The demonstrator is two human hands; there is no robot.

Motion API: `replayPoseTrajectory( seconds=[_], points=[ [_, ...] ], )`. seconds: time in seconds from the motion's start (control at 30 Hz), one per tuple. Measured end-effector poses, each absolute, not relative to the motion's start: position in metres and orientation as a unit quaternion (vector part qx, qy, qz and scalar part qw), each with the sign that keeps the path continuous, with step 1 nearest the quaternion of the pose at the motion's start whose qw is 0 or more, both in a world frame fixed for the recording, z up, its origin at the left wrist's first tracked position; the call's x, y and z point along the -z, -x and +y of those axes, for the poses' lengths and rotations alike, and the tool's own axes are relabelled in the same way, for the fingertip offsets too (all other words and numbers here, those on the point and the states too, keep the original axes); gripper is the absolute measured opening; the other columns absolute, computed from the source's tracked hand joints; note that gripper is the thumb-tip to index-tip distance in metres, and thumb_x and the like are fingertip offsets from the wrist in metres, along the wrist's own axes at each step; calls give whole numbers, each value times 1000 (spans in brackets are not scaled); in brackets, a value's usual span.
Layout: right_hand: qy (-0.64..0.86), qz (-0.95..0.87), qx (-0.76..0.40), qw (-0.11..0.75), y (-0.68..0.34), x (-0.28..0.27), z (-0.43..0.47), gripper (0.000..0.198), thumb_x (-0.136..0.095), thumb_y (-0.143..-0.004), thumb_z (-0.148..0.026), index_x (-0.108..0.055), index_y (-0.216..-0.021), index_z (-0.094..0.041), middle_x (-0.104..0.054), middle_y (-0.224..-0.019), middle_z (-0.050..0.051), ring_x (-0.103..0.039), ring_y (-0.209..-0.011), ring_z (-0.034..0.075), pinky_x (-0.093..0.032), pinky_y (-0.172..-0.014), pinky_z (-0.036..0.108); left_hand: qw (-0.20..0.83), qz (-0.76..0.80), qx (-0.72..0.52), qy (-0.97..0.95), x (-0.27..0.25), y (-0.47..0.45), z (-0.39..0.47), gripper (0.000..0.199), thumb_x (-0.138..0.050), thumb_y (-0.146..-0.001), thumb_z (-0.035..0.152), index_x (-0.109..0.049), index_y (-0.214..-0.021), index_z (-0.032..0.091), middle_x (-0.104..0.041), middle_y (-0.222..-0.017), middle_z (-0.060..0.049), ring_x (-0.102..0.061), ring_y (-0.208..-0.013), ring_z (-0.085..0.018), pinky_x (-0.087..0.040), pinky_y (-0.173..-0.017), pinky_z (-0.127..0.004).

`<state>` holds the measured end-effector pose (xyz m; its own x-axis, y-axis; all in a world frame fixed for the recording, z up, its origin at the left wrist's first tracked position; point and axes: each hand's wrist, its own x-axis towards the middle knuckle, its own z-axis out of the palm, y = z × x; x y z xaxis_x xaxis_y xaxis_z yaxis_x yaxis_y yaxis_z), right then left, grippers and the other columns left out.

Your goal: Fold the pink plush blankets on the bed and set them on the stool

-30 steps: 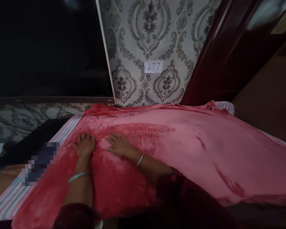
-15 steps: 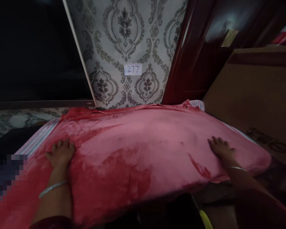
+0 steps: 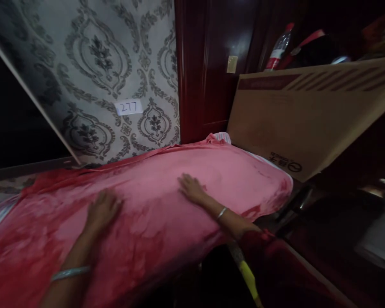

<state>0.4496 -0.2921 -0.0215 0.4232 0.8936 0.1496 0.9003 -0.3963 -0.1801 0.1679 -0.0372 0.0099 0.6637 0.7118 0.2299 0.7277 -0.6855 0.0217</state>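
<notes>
Wall (image 3: 99, 64) backs far edge of pink-red cloth (image 3: 154, 184), laid across in front of person. Cardboard box (image 3: 272, 115) stands just beyond the far-right edge. Right hand (image 3: 192, 189) palm-down mid-cloth, fingers slightly spread, room from there to rounded right end. Left hand (image 3: 103, 208) also on cloth; blurred, can't tell finger spread. Striped layer (image 3: 224, 137) shows at far-right corner.

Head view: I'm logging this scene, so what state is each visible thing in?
Pink-red cloth: spread out, creased along its far edge
Striped cloth: mostly covered, edges showing
Left hand: on the pink-red cloth, blurred
Right hand: open, palm down on the pink-red cloth
Cardboard box: open or shut, can't tell
Bottle: capped
Screen: dark
Number paper: reads 277
</notes>
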Motion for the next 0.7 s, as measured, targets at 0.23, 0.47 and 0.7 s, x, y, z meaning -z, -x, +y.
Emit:
replayPoseTrajectory(
  seconds=[0.23,0.47,0.7],
  points=[
    [870,-484,-7,90,-506,17,-310,56,-37,-105,-49,-37,-159,-31,-28,-169,0,-25,-155,26,-19,-124,48,89,-342,71,933,23,-223,-99,58,-26,-102,31,-46,-154,17,-40,-162,-15,-36,-150,-33,-31,-117,-59],
    [989,-135,5,55,-618,12,-521,56,-27,-106,-37,-40,-157,-19,-31,-166,18,-29,-152,37,-27,-113,68,130,-330,57,933,25,-222,-88,61,-23,-101,32,-44,-155,15,-40,-162,-14,-38,-149,-33,-35,-116,-57],
    [996,-41,54,66,-622,4,-546,55,-21,-104,-24,-50,-147,-5,-39,-156,31,-34,-147,41,-33,-109,65,112,-332,70,934,26,-224,-89,61,-23,-101,32,-46,-155,14,-40,-162,-16,-38,-149,-33,-35,-116,-58]
  ],
)
